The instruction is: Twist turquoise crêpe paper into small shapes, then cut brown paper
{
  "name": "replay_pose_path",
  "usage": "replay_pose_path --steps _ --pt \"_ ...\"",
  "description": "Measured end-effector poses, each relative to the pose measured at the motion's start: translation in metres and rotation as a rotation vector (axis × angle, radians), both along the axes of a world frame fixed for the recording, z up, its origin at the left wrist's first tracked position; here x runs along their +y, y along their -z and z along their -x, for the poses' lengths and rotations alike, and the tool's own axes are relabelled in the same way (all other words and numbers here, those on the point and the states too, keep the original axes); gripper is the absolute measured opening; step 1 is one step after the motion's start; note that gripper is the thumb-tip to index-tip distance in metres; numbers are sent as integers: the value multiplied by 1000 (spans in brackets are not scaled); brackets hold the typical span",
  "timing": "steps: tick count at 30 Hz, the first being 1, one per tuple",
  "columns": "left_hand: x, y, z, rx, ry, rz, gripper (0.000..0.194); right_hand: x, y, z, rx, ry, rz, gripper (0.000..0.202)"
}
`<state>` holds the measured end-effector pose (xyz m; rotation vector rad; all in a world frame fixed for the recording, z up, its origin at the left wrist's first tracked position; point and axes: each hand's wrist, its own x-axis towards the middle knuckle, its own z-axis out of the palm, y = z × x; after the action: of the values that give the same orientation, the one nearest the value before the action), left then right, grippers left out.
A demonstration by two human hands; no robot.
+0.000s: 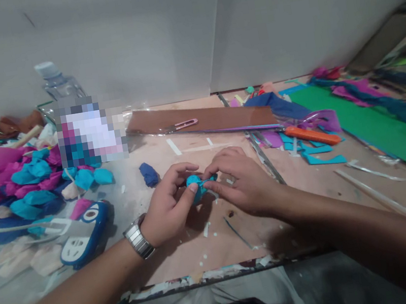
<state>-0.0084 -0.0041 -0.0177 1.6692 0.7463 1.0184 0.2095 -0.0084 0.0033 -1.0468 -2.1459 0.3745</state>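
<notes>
Between my two hands is a small bright-blue crumpled paper piece point(193, 180), bunched and narrowing toward the right. My left hand point(171, 206), with a metal watch on the wrist, pinches its rounded end between thumb and fingers. At the narrow end, the thumb and fingertips of my right hand point(238, 182) are closed on the twisted part. A dark-blue paper bundle point(149, 174) lies on the wooden table just left of my left hand. My fingers cover part of the blue piece.
Crumpled pink, blue and cream paper bundles point(36, 170) pile at the left, beside a blue-white power strip point(85, 235). Brown sheets point(201, 119) carry small thread snips point(185, 124). An orange cutter point(312, 135), paper scraps and a green sheet point(367, 120) lie right. A bottle point(61, 84) stands behind.
</notes>
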Motion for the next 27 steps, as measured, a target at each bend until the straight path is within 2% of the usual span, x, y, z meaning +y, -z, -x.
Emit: replay_pose_path --steps 11,18,27 --pt "0 -1 0 -25 135 81 37 1 0 0 -36 29 11 11" --pt "-1 2 1 3 149 30 68 0 0 0 -51 17 46 13" --pt "-2 4 2 40 137 71 72 0 1 2 -107 -119 44 28"
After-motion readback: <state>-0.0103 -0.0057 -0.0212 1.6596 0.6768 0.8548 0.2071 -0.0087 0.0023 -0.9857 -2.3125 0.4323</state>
